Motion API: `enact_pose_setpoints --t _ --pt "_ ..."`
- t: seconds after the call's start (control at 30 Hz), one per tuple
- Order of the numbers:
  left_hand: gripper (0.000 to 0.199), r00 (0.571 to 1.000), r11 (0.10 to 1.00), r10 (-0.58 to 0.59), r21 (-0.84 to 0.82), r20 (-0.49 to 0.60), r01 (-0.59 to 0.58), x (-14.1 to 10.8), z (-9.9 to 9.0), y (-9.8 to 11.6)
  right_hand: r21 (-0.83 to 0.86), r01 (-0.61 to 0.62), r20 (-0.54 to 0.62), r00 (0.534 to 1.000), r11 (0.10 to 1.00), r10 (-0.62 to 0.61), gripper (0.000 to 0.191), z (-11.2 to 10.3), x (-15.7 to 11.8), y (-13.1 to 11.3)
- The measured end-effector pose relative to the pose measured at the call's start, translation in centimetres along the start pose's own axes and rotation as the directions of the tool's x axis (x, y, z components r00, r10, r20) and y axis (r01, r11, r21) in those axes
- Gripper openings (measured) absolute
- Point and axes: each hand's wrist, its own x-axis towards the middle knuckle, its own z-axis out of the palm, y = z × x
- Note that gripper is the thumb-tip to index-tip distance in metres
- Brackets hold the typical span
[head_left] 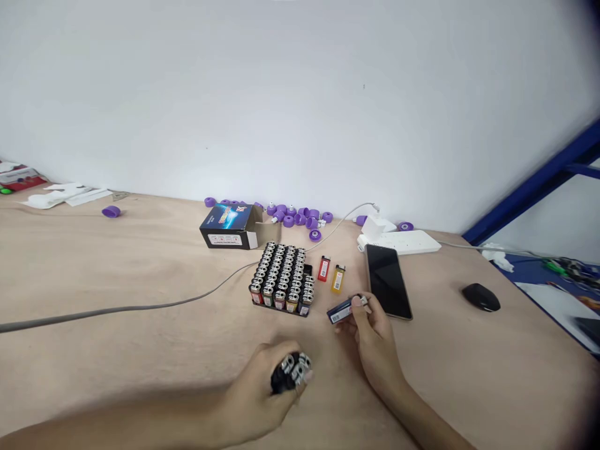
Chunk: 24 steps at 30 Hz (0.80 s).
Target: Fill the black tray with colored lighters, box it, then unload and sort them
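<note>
In the head view, the left hand (250, 397), near six o'clock, is clamped around a bunch of lighters (291, 373), which could slip apart and scatter over the desk (117, 262) if the grip loosens. The right hand (375, 334), at five o'clock, pinches a blue lighter (341, 311) by one end; so thin a hold could drop it onto the phone (388, 281).

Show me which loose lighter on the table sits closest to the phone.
The yellow lighter is closest to the smartphone; the red lighter lies just left of it, nearer the packed block of lighters.
</note>
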Motion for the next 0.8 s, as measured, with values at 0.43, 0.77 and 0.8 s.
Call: enact_pose_setpoints --t 0.43,0.77,0.8 --pt "0.105 0.989 0.617 -0.099 0.786 0.107 -0.024 4.8 -2.9 0.9 -0.185 0.236 0.079 0.971 0.954 -0.225 0.028 3.7 6.5 -0.2" --pt "0.11 0.982 0.604 -0.14 0.797 0.125 -0.015 4.6 -2.7 0.1 -0.179 0.337 0.194 0.933 0.924 -0.302 0.02 4.4 6.5 -0.2" --pt "0.112 0.981 0.602 -0.145 0.798 0.126 -0.014 4.6 -2.7 0.1 -0.173 0.344 0.205 0.929 0.923 -0.308 0.019 4.4 6.4 -0.1"
